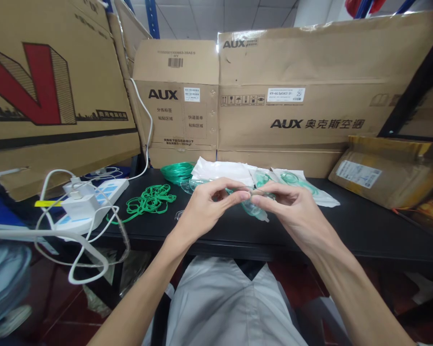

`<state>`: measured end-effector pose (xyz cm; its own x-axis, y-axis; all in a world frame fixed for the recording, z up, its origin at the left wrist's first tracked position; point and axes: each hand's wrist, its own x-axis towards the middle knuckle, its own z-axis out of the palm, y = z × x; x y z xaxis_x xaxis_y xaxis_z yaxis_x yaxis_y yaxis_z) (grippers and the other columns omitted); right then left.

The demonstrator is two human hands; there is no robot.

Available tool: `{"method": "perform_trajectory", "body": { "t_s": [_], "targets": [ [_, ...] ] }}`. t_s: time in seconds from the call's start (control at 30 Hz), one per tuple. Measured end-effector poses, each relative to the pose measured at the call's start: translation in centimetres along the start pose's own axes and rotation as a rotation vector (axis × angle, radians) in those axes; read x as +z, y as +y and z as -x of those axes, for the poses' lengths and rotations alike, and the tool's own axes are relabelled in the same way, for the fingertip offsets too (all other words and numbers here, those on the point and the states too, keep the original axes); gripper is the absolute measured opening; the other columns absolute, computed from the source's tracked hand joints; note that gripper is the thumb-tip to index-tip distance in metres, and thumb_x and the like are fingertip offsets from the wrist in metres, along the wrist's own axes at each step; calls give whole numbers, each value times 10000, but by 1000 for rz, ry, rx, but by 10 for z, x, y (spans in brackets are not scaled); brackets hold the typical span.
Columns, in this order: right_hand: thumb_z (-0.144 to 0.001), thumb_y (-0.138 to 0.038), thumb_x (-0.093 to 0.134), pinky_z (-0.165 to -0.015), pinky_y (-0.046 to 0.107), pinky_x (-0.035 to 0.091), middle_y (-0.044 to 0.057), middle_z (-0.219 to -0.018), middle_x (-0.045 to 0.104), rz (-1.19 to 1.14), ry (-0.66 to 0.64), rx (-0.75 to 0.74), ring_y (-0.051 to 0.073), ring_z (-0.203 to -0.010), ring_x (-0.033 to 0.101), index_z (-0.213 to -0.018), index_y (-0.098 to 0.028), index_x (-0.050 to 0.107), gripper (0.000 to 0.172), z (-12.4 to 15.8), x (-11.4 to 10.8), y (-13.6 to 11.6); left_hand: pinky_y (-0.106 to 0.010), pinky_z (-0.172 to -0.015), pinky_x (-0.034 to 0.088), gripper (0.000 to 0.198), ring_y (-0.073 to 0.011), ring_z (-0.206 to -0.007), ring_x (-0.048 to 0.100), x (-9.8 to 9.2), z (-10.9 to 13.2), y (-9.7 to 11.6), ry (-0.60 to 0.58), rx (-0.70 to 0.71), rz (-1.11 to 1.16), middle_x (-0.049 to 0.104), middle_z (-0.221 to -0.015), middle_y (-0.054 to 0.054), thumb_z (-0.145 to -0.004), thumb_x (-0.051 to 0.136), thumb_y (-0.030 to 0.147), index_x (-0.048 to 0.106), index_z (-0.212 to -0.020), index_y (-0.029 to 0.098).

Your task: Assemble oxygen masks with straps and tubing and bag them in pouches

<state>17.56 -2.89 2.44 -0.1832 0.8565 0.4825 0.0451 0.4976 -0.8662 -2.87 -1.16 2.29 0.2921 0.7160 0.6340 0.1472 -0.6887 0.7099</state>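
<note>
My left hand (207, 204) and my right hand (286, 204) meet above the black table (364, 226), fingertips pinched together on a clear greenish plastic mask (254, 209) held between them. The mask's lower end pokes out below my right fingers. Just behind my hands lie a coil of green tubing (176, 172) and sealed plastic bags (303, 185) holding more green parts. A tangle of green elastic bands (149, 199) rests on the table to the left of my left hand.
A white power strip (94, 202) with adapters and looping white cables sits at the table's left end. Large AUX cardboard boxes (292, 110) wall off the back. A flat brown parcel (378, 173) lies at the right.
</note>
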Motion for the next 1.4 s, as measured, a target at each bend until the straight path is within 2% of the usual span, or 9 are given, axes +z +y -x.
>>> {"method": "perform_trajectory", "body": {
  "t_s": [0.33, 0.57, 0.77, 0.93, 1.07, 1.23, 1.4],
  "targets": [
    [-843, -351, 823, -792, 368, 427, 42, -961, 721, -52, -63, 0, 217, -916, 597, -897, -236, 802, 129, 2, -1, -3, -251, -687, 443, 195, -117, -722, 565, 2, 0, 10, 34, 89, -58, 756, -971, -13, -903, 751, 364, 778, -1027, 216],
    [-859, -336, 808, -790, 373, 437, 50, -989, 713, -66, -110, -24, 235, -948, 601, -917, -243, 809, 110, 2, -4, -7, -236, -688, 449, 171, -108, -736, 593, 1, 2, 17, 28, 112, -63, 765, -946, 9, -885, 775, 345, 771, -1001, 219],
    [-872, -348, 796, -779, 351, 441, 40, -917, 729, -73, -71, -23, 200, -867, 602, -873, -218, 800, 129, 3, 3, -8, -241, -731, 475, 169, -120, -765, 636, 1, 3, 18, 17, 114, -95, 770, -919, 5, -888, 776, 316, 769, -1032, 227],
    [-869, -331, 799, -768, 320, 473, 26, -884, 730, -193, -55, 8, 188, -858, 621, -880, -224, 806, 108, 4, 6, -11, -244, -696, 515, 249, -113, -699, 624, -1, 2, 15, -48, 84, 70, 764, -987, -25, -915, 741, 330, 750, -1131, 206],
    [-846, -313, 822, -810, 329, 507, 23, -919, 735, -266, -7, 14, 197, -887, 642, -914, -245, 810, 97, 4, 5, -10, -248, -711, 523, 216, -120, -703, 630, -1, 2, 15, -11, 66, 114, 763, -956, -32, -929, 724, 330, 768, -1096, 201],
    [-822, -321, 838, -819, 371, 517, 40, -964, 741, -156, 69, -39, 225, -903, 647, -938, -250, 802, 141, 5, 9, -7, -265, -721, 538, 247, -148, -722, 663, -2, 2, 15, 36, 51, 115, 768, -861, -33, -896, 760, 350, 782, -1098, 210],
    [-840, -288, 820, -807, 352, 524, 24, -922, 740, -37, 144, -166, 213, -889, 656, -905, -264, 804, 71, 9, 12, -11, -281, -757, 546, 241, -183, -799, 702, -3, 3, 16, 51, 51, 82, 780, -864, -42, -891, 765, 346, 798, -1091, 214]
  ]
}}
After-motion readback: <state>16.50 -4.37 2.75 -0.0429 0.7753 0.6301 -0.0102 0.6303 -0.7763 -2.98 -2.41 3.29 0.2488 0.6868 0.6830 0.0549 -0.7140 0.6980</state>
